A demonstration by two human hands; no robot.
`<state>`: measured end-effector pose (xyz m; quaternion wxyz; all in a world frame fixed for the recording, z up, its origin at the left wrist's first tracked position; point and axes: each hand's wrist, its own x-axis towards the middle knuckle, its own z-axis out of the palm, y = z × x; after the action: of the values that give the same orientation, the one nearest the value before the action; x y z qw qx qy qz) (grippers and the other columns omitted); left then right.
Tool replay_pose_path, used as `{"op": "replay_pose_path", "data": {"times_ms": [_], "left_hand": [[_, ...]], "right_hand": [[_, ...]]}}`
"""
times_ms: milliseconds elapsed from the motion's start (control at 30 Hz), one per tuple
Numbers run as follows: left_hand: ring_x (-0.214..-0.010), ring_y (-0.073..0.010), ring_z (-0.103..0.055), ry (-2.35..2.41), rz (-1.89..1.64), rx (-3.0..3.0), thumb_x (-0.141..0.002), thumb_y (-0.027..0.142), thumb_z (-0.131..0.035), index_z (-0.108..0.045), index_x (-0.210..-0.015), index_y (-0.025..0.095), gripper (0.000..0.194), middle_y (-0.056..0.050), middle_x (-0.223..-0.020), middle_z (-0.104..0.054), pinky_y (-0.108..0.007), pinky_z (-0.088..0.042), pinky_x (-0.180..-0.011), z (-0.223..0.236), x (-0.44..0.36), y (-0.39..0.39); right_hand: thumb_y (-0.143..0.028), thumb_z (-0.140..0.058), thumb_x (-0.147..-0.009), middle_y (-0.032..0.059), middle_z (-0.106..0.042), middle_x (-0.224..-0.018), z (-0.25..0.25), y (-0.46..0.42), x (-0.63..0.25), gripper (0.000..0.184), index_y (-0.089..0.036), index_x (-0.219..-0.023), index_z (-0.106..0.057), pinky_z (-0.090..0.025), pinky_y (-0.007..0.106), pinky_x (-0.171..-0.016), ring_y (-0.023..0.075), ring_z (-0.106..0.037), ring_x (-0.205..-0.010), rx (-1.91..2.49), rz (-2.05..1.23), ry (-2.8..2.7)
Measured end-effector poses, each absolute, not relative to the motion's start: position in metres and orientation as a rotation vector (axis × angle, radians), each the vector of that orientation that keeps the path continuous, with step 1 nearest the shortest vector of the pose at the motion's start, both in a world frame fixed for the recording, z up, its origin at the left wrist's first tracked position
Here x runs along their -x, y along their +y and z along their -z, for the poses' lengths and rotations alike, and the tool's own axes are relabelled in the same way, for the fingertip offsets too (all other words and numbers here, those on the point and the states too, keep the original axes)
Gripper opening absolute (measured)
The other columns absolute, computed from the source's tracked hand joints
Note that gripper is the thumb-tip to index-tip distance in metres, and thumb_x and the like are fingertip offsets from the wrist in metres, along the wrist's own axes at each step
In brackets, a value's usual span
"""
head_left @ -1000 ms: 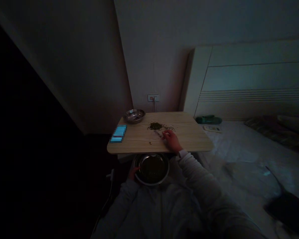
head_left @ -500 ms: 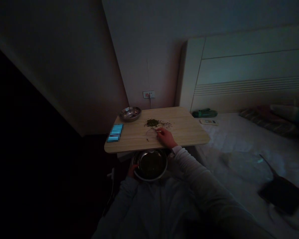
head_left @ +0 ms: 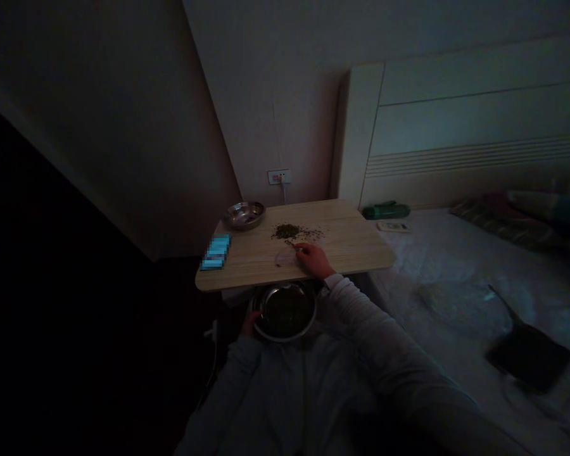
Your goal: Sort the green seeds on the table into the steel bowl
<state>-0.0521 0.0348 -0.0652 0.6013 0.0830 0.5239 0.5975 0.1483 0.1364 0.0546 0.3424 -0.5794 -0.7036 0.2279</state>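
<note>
My left hand (head_left: 250,324) grips the rim of a steel bowl (head_left: 310,324) below the table's front edge; something dark green fills much of it. Over the table my right hand (head_left: 314,258) has its fingers closed at the edge of a clear, round, thin piece (head_left: 285,256), perhaps plastic; its exact kind is hard to make out. Just beyond the fingertips lies a small heap of green beans (head_left: 286,231), with darker beans (head_left: 316,234) scattered to its right. A few loose beans sit between the heap and my fingers.
On the pale wooden table (head_left: 356,247) stand a second steel bowl (head_left: 244,216) at the back left and a lit phone (head_left: 216,252) at the left edge. To the right, a green bottle (head_left: 386,211), a remote (head_left: 394,227) and a dark flat object (head_left: 529,358) lie on the bed.
The view has shifted slightly. My right hand stays by the clear round piece, its fingers a little nearer the beans. My left hand still holds the bowl.
</note>
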Motion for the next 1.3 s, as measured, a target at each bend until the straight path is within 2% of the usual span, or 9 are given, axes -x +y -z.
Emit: {"op": "replay_pose_path", "data": {"times_ms": [167, 300, 433, 633, 767, 1067, 1300], "left_hand": [[-0.073, -0.0239, -0.066, 1.228, -1.372, -0.158, -0.054, 0.01, -0.064, -0.062, -0.055, 0.02, 0.01, 0.0, -0.049, -0.062, -0.038, -0.048, -0.075, 0.073, 0.058, 0.038], [-0.068, -0.0222, -0.065, 1.263, -1.313, -0.107, -0.057, 0.008, -0.06, -0.059, -0.048, 0.019, 0.014, -0.002, -0.048, -0.062, -0.035, -0.048, -0.071, 0.072, 0.056, 0.04], [-0.065, -0.0231, -0.065, 1.304, -1.293, -0.09, -0.058, 0.009, -0.06, -0.056, -0.044, 0.021, 0.018, -0.002, -0.044, -0.059, -0.036, -0.049, -0.068, 0.073, 0.052, 0.043], [-0.071, -0.0245, -0.066, 1.264, -1.308, -0.145, -0.054, 0.009, -0.063, -0.06, -0.049, 0.021, 0.013, -0.001, -0.049, -0.062, -0.038, -0.049, -0.072, 0.075, 0.058, 0.041], [-0.069, -0.0222, -0.065, 1.299, -1.355, -0.171, -0.053, 0.008, -0.061, -0.059, -0.047, 0.021, 0.014, 0.0, -0.047, -0.061, -0.036, -0.049, -0.071, 0.07, 0.058, 0.038], [-0.069, -0.0245, -0.063, 1.313, -1.358, -0.279, -0.047, 0.009, -0.064, -0.054, -0.039, 0.022, 0.019, 0.001, -0.043, -0.057, -0.037, -0.046, -0.071, 0.057, 0.052, 0.035], [-0.071, -0.0241, -0.063, 1.306, -1.373, -0.292, -0.046, 0.009, -0.064, -0.056, -0.042, 0.021, 0.015, -0.001, -0.047, -0.059, -0.037, -0.044, -0.075, 0.063, 0.056, 0.035]], "right_hand": [[-0.02, -0.049, -0.078, 0.0024, -0.068, -0.077, -0.055, 0.136, -0.149, 0.03, -0.019, -0.102, -0.068, -0.043, 0.027, -0.07, 0.0153, -0.058, -0.072, 1.495, -0.634, -1.824], [-0.021, -0.049, -0.077, -0.0001, -0.066, -0.07, -0.052, 0.138, -0.149, 0.029, -0.021, -0.099, -0.068, -0.042, 0.025, -0.067, 0.0134, -0.056, -0.066, 1.479, -0.66, -1.796], [-0.02, -0.049, -0.076, -0.0002, -0.066, -0.07, -0.051, 0.14, -0.151, 0.028, -0.021, -0.095, -0.069, -0.042, 0.025, -0.069, 0.0136, -0.056, -0.069, 1.444, -0.664, -1.793], [-0.02, -0.05, -0.075, -0.0008, -0.064, -0.066, -0.049, 0.141, -0.152, 0.026, -0.021, -0.092, -0.069, -0.042, 0.026, -0.07, 0.014, -0.056, -0.067, 1.4, -0.729, -1.747], [-0.02, -0.05, -0.074, -0.0014, -0.063, -0.062, -0.045, 0.143, -0.152, 0.024, -0.02, -0.089, -0.069, -0.043, 0.026, -0.068, 0.0139, -0.056, -0.065, 1.366, -0.746, -1.713], [-0.023, -0.049, -0.076, -0.001, -0.062, -0.065, -0.047, 0.143, -0.152, 0.021, -0.019, -0.084, -0.068, -0.043, 0.027, -0.07, 0.0135, -0.056, -0.066, 1.401, -0.772, -1.687], [-0.025, -0.05, -0.075, -0.0002, -0.064, -0.07, -0.043, 0.145, -0.153, 0.019, -0.02, -0.082, -0.067, -0.043, 0.027, -0.074, 0.0137, -0.056, -0.071, 1.398, -0.722, -1.72]]}}
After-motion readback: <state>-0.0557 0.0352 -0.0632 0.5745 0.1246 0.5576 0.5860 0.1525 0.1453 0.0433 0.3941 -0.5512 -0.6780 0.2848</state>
